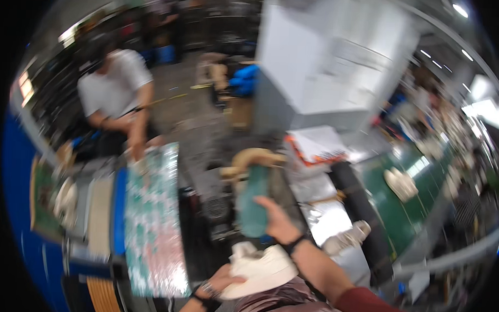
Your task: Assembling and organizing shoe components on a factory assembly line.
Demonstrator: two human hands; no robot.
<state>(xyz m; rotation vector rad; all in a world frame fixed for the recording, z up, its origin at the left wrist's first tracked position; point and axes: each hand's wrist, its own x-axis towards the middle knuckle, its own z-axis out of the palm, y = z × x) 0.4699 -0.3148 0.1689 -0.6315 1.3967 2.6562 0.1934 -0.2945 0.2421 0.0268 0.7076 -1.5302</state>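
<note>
My left hand (223, 281) is closed on the side of a cream-white shoe (264, 271), which lies low in front of me, over my lap. My right hand (280, 222) is wrapped round the right edge of a teal, sole-shaped piece (252, 208), thumb on its face. That piece stands lengthwise away from me, its far end beside a curved tan part (255, 158) on a dark machine (217, 207). Blur hides whether the piece is fixed to the machine. The fingers under the shoe and behind the teal piece are hidden.
Left of the machine runs a table with a shiny green-and-pink patterned cover (156, 230). A co-worker in a white shirt (117, 82) sits beyond it. To the right, another light shoe (348, 239) lies by a dark roll (362, 226). A white cabinet (330, 54) stands ahead.
</note>
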